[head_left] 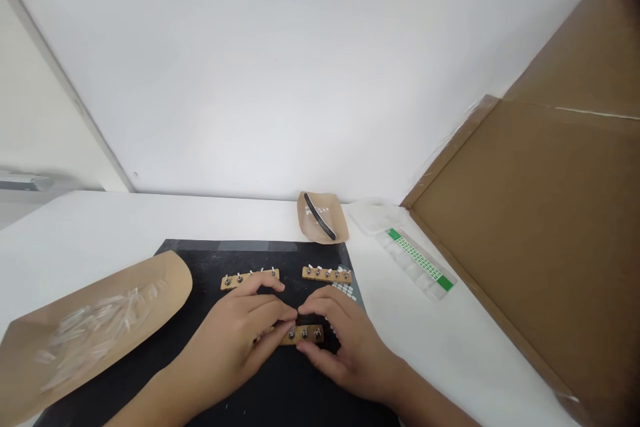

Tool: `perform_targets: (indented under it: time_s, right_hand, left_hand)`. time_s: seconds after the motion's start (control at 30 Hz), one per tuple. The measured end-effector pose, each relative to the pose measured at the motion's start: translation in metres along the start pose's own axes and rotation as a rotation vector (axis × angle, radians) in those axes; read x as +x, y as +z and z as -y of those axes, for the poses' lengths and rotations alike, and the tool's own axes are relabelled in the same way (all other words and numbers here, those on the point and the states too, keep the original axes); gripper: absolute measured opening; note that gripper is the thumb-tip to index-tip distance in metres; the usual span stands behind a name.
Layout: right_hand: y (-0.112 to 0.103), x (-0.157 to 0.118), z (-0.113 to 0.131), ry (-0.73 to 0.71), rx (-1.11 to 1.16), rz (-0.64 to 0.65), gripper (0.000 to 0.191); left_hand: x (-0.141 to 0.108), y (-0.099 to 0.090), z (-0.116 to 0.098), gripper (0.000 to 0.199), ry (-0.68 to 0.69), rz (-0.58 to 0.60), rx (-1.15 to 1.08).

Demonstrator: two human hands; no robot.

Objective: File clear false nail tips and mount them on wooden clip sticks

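— What do we see in our hands?
— Our left hand (240, 337) and right hand (345, 340) meet over a small brown strip with metal studs (304, 333) on the black mat (200, 260).
— And nearby?
— Two more studded strips (327, 273) beyond our fingers (270, 285), plus a brown paper tray of clear tips (165, 273) at left.

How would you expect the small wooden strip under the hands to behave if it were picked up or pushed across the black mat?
The wooden strip looks thin and flat, so it is probably stiff and light. Lying flat on the black mat, it would likely slide, not roll or tip. The small metal studs along it might catch on fingertips; left hand and right hand both touch it.
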State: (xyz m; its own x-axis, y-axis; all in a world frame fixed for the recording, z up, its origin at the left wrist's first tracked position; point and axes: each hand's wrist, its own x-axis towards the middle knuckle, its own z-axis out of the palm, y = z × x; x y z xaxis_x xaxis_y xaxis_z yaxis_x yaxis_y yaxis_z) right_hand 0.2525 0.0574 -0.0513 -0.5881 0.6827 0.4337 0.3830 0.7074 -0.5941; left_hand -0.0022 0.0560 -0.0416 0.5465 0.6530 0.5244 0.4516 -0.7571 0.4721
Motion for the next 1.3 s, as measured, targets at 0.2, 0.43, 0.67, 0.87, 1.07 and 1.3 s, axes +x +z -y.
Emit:
perform_targets:
  time_s: [0.2,0.43,0.67,0.87,1.07,1.3]
  right_hand:
    - [0.01,-0.004,0.012,-0.002,0.084,-0.163,0.048]
    - [0.018,-0.002,0.028,0.018,0.117,-0.235,0.016]
    - [0.014,0.001,0.034,-0.038,0.161,-0.255,0.01]
    - [0.012,0.002,0.034,-0.088,0.09,-0.267,0.018]
    - [0.013,0.001,0.028,-0.107,0.021,-0.281,0.02]
    - [0.009,0.001,0.027,-0.118,-0.019,-0.257,0.018]
  left_hand:
    - [0.006,0.005,-0.012,0.02,-0.022,-0.254,-0.198]
    - [0.006,0.006,-0.02,0.018,-0.06,-0.255,-0.354]
    - [0.005,0.007,-0.023,0.019,-0.075,-0.221,-0.418]
    - [0.007,0.004,-0.026,0.011,-0.168,-0.213,-0.467]
    - [0.005,0.0,-0.031,0.011,-0.23,-0.146,-0.463]
    - [0.006,0.001,-0.032,0.023,-0.542,-0.025,-0.77]
